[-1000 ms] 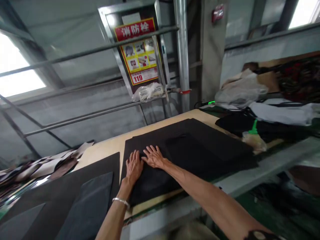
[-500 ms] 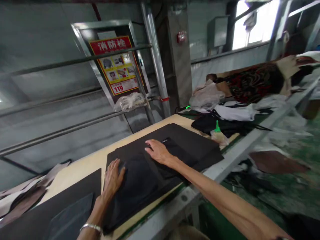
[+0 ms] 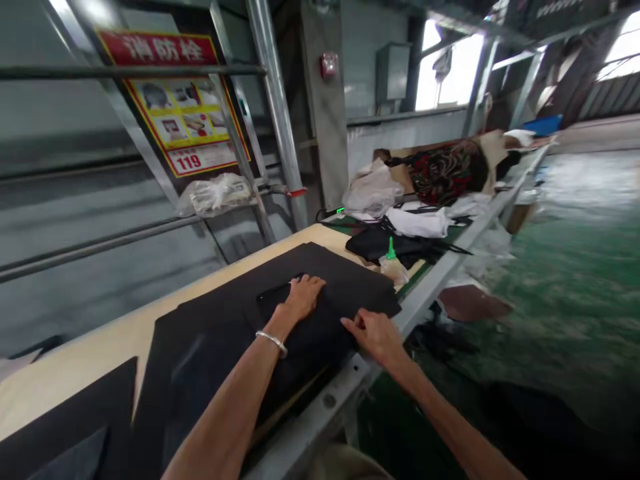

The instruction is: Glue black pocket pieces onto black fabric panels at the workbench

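My left hand (image 3: 304, 296), with a bracelet at its wrist, lies palm down on a dark fabric piece (image 3: 320, 330). Its fingers are stretched out. My right hand (image 3: 375, 331) is at the right near corner of that piece, thumb and forefinger closed on the edge. Beneath lies a wide black sheet stack (image 3: 345, 270) with stepped edges. Another dark fabric piece (image 3: 210, 367) rests on the sheets to the left of my left arm. A small dark shiny-edged patch (image 3: 270, 297) shows beside my left hand; its kind is unclear.
A pale board (image 3: 65, 373) covers the table, edged by a metal rail (image 3: 425, 297). At the left is another black sheet (image 3: 85, 400). A green-tipped bottle (image 3: 391, 250), white cloth (image 3: 417, 222) and plastic bags (image 3: 373, 190) lie beyond. Pipes (image 3: 277, 100) stand behind.
The view has turned right. My left hand has moved right onto the right-hand fabric piece. My right hand has come back to its near edge, fingers now closed.
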Motion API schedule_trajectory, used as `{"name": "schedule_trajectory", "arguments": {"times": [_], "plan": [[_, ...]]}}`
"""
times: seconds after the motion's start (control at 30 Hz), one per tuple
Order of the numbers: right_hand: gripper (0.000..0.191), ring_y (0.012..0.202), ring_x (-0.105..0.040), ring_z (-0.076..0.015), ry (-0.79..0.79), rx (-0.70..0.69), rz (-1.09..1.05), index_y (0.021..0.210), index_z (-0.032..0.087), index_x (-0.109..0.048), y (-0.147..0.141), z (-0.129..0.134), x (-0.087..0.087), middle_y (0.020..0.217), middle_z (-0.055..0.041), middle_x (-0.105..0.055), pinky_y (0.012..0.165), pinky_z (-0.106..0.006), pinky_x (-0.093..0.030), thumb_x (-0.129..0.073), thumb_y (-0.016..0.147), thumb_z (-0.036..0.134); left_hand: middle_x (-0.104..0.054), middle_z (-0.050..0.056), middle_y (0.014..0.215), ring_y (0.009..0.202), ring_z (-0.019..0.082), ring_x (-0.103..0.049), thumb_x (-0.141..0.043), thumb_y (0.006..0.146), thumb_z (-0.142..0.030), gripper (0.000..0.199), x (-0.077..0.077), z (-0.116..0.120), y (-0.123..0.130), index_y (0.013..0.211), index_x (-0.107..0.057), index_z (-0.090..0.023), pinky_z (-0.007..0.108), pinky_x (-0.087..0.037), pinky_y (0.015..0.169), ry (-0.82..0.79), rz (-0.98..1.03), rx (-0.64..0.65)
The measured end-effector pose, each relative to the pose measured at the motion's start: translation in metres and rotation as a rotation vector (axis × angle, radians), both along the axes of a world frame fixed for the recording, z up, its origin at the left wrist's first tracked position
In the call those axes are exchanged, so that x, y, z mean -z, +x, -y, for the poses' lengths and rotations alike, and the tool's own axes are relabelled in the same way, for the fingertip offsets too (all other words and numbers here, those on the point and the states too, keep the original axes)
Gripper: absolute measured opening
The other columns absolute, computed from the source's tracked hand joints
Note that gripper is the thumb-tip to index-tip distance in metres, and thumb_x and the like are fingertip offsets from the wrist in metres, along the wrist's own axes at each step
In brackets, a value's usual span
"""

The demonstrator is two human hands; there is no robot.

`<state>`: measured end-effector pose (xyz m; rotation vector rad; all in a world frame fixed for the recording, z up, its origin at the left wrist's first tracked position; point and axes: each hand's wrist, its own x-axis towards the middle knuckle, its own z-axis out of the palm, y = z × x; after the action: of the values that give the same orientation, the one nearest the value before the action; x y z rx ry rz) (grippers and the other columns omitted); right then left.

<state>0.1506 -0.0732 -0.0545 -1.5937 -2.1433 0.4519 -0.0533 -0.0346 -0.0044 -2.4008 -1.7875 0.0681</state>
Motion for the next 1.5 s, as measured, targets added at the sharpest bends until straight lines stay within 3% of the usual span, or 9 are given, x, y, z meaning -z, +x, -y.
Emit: {"name": "schedule_trajectory", "arguments": {"times": [0.13, 0.43, 0.6, 0.8, 0.93, 1.13, 1.23, 1.33, 1.5], "plan": [[0.032, 0.072, -0.063, -0.02, -0.03, 0.023, -0.06, 0.088, 0.018, -0.06, 0.002, 0.001, 0.012, 0.073, -0.0047, -0.066, 0.061, -0.027, -0.033, -0.057, 0.091, 0.05, -0.057, 0.01, 0.136, 0.122, 0.029, -0.046, -0.042, 0.085, -0.003, 0.052, 0.005, -0.016, -0.001, 0.131, -0.054, -0.022, 0.053, -0.043, 0.099, -0.037, -0.044, 0.032], [0.038, 0.051, -0.037, -0.0109, -0.179, -0.116, -0.573, 0.061, 0.022, -0.035, 0.001, 0.01, 0.032, 0.052, 0.0041, -0.036, 0.051, -0.024, -0.025, -0.048, 0.081, 0.051, -0.061, 0.011, 0.121, 0.119, 0.03, -0.045, -0.044, 0.084, -0.006, 0.035, -0.003, -0.026, -0.011, 0.111, -0.061, -0.021, 0.049, -0.039, 0.096, -0.059, -0.086, 0.052], [0.039, 0.051, -0.03, -0.0099, -0.167, -0.066, -0.695, 0.063, 0.021, -0.042, 0.002, 0.016, 0.034, 0.053, 0.0049, -0.031, 0.049, -0.023, -0.023, -0.046, 0.08, 0.056, -0.063, 0.009, 0.111, 0.115, 0.03, -0.046, -0.047, 0.087, -0.013, 0.02, -0.007, -0.025, -0.024, 0.093, -0.064, -0.021, 0.047, -0.04, 0.093, -0.076, -0.074, 0.064], [0.037, 0.052, -0.041, -0.0116, -0.08, -0.057, -0.754, 0.071, 0.018, -0.059, 0.006, 0.016, 0.031, 0.056, 0.0017, -0.044, 0.049, -0.023, -0.03, -0.051, 0.083, 0.052, -0.065, 0.008, 0.102, 0.109, 0.026, -0.05, -0.048, 0.086, -0.014, 0.018, -0.006, -0.02, -0.04, 0.086, -0.064, -0.022, 0.04, -0.046, 0.089, -0.034, -0.026, 0.107], [0.036, 0.051, -0.051, -0.0126, 0.112, -0.099, -0.752, 0.081, 0.015, -0.067, 0.015, -0.019, -0.007, 0.065, -0.002, -0.058, 0.054, -0.026, -0.042, -0.056, 0.084, 0.049, -0.064, 0.008, 0.095, 0.102, 0.023, -0.054, -0.044, 0.084, -0.01, 0.022, -0.031, -0.033, -0.046, 0.09, -0.063, -0.019, 0.036, -0.048, 0.092, 0.102, 0.048, 0.095], [0.022, 0.082, -0.06, -0.0162, 0.833, -0.153, -0.63, 0.093, 0.018, -0.071, 0.031, -0.06, -0.124, 0.09, -0.0052, -0.064, 0.075, -0.03, -0.05, -0.058, 0.091, 0.037, -0.059, 0.007, 0.101, 0.102, 0.019, -0.058, -0.043, 0.087, -0.012, 0.016, -0.133, -0.056, -0.036, 0.095, -0.057, -0.013, 0.038, -0.047, 0.095, 0.598, 0.331, 0.147], [0.018, 0.087, -0.058, -0.0161, 1.014, -0.207, -0.486, 0.1, 0.021, -0.072, 0.036, -0.05, -0.149, 0.095, -0.0049, -0.062, 0.079, -0.03, -0.049, -0.056, 0.095, 0.029, -0.058, 0.006, 0.109, 0.109, 0.017, -0.057, -0.045, 0.088, -0.011, 0.013, -0.16, -0.054, -0.032, 0.095, -0.056, -0.013, 0.039, -0.047, 0.096, 0.797, 0.48, 0.308], [0.015, 0.088, -0.056, -0.0166, 1.07, -0.342, -0.301, 0.098, 0.023, -0.071, 0.037, -0.045, -0.12, 0.094, -0.0049, -0.062, 0.078, -0.031, -0.047, -0.058, 0.093, 0.02, -0.06, 0.007, 0.115, 0.112, 0.016, -0.057, -0.05, 0.085, -0.008, 0.012, -0.136, -0.049, -0.036, 0.092, -0.056, -0.016, 0.036, -0.048, 0.099, 0.817, 0.548, 0.427], [0.015, 0.095, -0.055, -0.0193, 0.913, -0.569, -0.099, 0.09, 0.019, -0.071, 0.028, -0.054, -0.019, 0.102, -0.0076, -0.065, 0.081, -0.034, -0.047, -0.057, 0.092, 0.013, -0.061, 0.013, 0.121, 0.112, 0.019, -0.06, -0.039, 0.093, -0.011, 0.02, -0.026, -0.038, -0.051, 0.094, -0.059, -0.015, 0.034, -0.052, 0.095, 0.571, 0.483, 0.395]]}}
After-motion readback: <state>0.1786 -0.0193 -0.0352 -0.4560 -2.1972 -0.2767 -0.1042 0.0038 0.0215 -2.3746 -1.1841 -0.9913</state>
